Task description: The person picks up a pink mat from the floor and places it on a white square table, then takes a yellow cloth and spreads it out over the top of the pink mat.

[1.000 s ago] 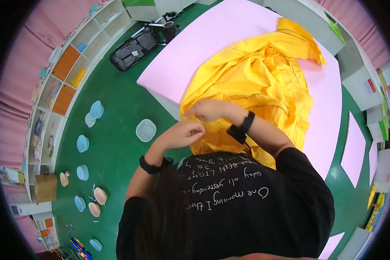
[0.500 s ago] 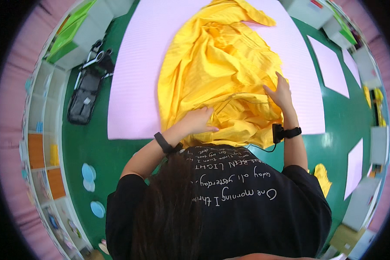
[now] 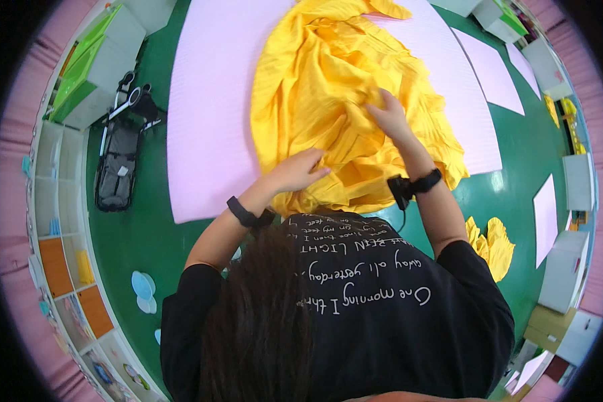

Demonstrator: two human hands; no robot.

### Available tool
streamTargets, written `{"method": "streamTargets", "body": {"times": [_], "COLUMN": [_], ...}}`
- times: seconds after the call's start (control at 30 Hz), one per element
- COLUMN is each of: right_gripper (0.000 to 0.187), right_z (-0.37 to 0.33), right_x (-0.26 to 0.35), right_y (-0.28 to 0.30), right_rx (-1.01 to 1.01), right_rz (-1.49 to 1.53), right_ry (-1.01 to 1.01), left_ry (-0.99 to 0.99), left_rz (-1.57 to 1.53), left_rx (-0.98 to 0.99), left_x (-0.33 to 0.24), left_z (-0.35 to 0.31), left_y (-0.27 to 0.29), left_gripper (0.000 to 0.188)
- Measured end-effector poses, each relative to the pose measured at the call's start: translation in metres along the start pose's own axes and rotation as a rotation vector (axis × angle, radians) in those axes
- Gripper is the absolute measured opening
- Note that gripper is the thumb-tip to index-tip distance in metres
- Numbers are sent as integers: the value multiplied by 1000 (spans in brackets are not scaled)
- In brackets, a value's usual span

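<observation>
A large crumpled yellow cloth [image 3: 315, 87] lies over a pale pink table or mat [image 3: 204, 127], its near folds bunched against my black shirt. My left hand [image 3: 296, 170] is closed on the cloth's near left part, thumb and fingers curled into the folds. Farther in and to the right, my right hand [image 3: 390, 118] pinches a raised fold of the same cloth. Black bands circle both wrists, and a small black device [image 3: 400, 191] sits on the right one. The fingertips are partly hidden in the fabric.
A folded stroller-like frame [image 3: 122, 154] lies on the green floor [image 3: 157, 100] at the left, beside white shelves [image 3: 63, 194]. Another yellow cloth [image 3: 492, 248] rests on the floor at the right. Pink panels [image 3: 489, 70] and white cabinets [image 3: 561, 271] stand farther right.
My right hand has moved left and away from me, from the cloth's right edge to its middle, and now grips a fold. My left hand has shifted slightly. The whole view has turned a little.
</observation>
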State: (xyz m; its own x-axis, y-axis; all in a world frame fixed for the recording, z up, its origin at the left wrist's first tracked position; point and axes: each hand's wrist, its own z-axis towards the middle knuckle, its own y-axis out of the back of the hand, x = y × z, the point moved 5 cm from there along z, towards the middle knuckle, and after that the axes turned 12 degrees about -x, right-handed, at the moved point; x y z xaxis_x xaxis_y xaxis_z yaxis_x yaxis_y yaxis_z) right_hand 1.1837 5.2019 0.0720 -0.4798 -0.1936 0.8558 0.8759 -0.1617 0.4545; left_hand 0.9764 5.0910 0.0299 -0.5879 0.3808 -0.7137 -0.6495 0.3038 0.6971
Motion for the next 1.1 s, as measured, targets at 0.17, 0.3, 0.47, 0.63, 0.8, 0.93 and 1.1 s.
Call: {"method": "streamTargets", "body": {"times": [0.17, 0.3, 0.47, 0.63, 0.8, 0.93, 1.1], "right_gripper": [49, 23, 51, 63, 51, 43, 45], "right_z": [-79, -169, -220, -209, -149, -124, -134], "right_x": [145, 197, 196, 196, 181, 147, 69], "right_y": [-171, -255, -283, -266, -219, -177, -143], "right_rx": [563, 896, 1202, 1197, 1043, 848, 939], "right_rz": [73, 160, 238, 342, 158, 85, -107], "right_ry": [333, 671, 777, 938, 605, 495, 220], "left_ry": [501, 509, 697, 643, 678, 667, 833], "left_rz": [-1064, -1191, -900, -983, -1357, -1371, -1554], "left_rx": [-702, -988, -913, -986, -1373, -1446, -1209], "left_x": [89, 102, 112, 165, 235, 271, 287], "left_z": [-86, -180, -261, -277, -301, -350, -378], "left_y": [59, 112, 119, 105, 136, 170, 100], "left_gripper": [48, 46, 37, 28, 24, 27, 39]}}
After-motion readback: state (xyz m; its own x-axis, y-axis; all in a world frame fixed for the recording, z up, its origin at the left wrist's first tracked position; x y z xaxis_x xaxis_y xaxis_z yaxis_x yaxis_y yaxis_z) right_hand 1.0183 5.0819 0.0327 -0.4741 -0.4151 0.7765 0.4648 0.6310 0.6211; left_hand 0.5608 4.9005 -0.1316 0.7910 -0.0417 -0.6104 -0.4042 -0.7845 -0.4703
